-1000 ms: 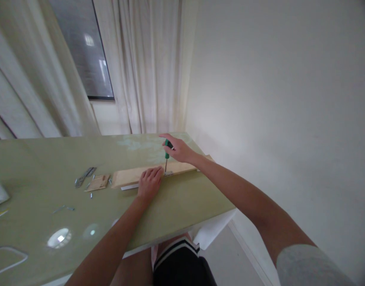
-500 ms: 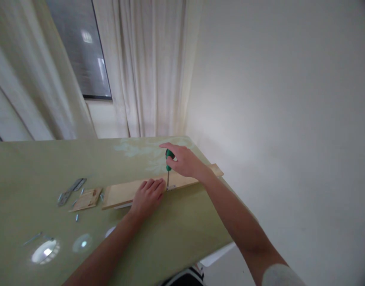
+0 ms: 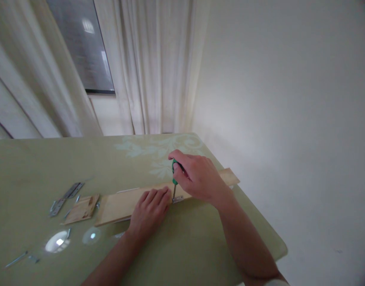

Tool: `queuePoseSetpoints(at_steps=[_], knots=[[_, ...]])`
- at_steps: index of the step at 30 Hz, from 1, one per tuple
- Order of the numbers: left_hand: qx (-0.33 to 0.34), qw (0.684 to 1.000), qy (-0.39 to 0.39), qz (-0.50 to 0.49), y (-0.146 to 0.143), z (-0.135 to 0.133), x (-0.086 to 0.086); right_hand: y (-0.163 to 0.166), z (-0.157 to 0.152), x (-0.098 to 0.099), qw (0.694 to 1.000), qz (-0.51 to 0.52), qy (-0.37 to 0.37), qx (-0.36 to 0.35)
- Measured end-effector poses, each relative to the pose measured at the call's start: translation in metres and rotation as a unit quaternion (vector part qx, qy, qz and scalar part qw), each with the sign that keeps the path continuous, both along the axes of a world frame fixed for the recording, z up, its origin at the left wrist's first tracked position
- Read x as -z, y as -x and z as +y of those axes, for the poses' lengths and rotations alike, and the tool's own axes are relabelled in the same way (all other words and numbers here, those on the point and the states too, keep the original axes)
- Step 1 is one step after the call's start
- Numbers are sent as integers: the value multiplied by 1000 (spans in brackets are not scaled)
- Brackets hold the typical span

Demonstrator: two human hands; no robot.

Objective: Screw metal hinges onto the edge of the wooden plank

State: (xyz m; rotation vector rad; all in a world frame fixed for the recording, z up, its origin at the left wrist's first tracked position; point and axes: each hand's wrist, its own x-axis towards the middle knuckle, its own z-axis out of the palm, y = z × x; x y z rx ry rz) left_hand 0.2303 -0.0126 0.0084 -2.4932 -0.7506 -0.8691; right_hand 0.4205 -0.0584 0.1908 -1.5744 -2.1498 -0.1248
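Observation:
My right hand [image 3: 197, 174] grips the green handle of a screwdriver [image 3: 174, 183], which stands nearly upright. Its tip meets a small metal hinge [image 3: 178, 199] at the near edge of a long wooden board [image 3: 120, 203]. Just left of the hinge, my left hand [image 3: 151, 208] holds the board down, fingers close together over its top and near edge. The left thumb is hidden. Part of the board's right half lies behind my right hand.
Left of the board, a small wooden piece [image 3: 82, 209] has several screws around it. Metal hinges [image 3: 66, 197] lie beyond it. More loose screws [image 3: 17, 259] are at the near left. The green table [image 3: 200, 246] ends at the right, beside a white wall.
The view has shifted, so hands and board look closer. My right hand has turned and closed further round the screwdriver handle. My left hand stays on the board.

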Motion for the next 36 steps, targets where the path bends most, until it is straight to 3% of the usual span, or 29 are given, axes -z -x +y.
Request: queuePoseSetpoints(at_steps=[7, 12, 16, 21, 26, 32, 36], knots=[[-7, 1000, 11, 14, 0, -3, -4, -8, -9, -5, 999, -10, -7, 34], [-14, 1000, 20, 18, -1, -3, -3, -10, -9, -3, 999, 42, 3, -19], [-24, 999, 14, 20, -2, -3, -4, -7, -10, -1, 998, 35, -21, -45], [-15, 999, 36, 19, -2, -4, -3, -4, -10, 2, 995, 39, 3, -95], [-21, 998, 59, 14, -2, -4, -1, -3, -10, 4, 999, -44, -27, 4], [-12, 999, 39, 4, -3, -5, -5, 2, -16, 3, 998, 5, -24, -64], [-13, 999, 41, 3, -3, -6, -5, 8, -16, 5, 997, -62, -44, 9]])
